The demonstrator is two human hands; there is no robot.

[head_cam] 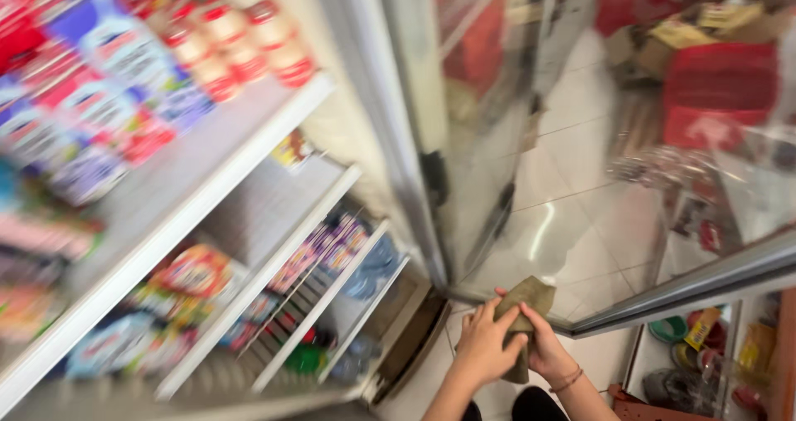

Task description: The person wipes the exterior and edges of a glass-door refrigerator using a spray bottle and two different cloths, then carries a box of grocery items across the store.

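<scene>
Gripping a folded olive-brown cloth (524, 317) with both hands at the bottom of the frame, just beside the lower corner of the open glass door (580, 180) of a cooler. Left hand (487, 345) closing over the cloth from the front, fingers (497, 315) curled on it. Right hand (547, 346) holding the cloth from behind, a thin bracelet (567, 380) showing at the wrist. Standing over a pale tiled floor (572, 97). Seeing, on the left, white shelves (224, 164) carrying blurred packets and small bottles with red caps (240, 43). Seeing, beyond the glass, red crates (717, 89).
</scene>
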